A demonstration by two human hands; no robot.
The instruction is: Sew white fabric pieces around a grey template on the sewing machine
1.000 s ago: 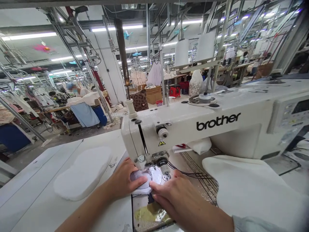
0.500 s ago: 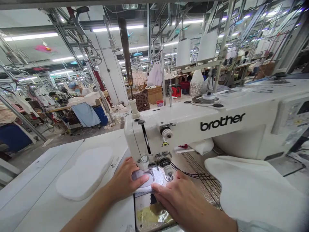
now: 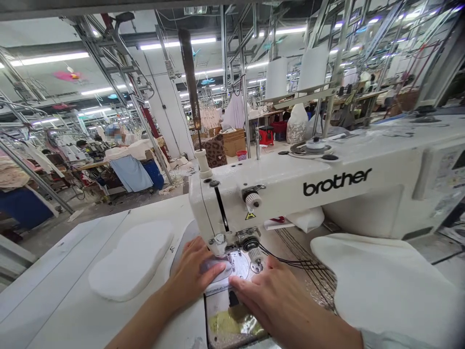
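A white sewing machine (image 3: 254, 208) stands before me, with its presser foot and lit needle area over the round needle plate (image 3: 240, 265). My left hand (image 3: 194, 266) lies flat on a pale grey fabric piece (image 3: 178, 254) left of the needle, thumb stretched toward the presser foot. Part of that piece shows beneath the thumb; its rest is under the hand. My right hand (image 3: 271, 293) rests at the right front of the needle plate, thumb pointing left, apart from the other fingers. I see nothing held in it; some fingertips are hidden.
A thick white padded shape (image 3: 131, 259) lies on the table at left. White material (image 3: 385, 281) lies at right, beside dark cables (image 3: 301, 264). Thread cones (image 3: 276, 77) stand behind the machine. A person (image 3: 118, 135) sits at another station far left.
The camera view has shifted slightly, so the machine and table appear a little further right. Both hands keep almost the same places beside the needle.
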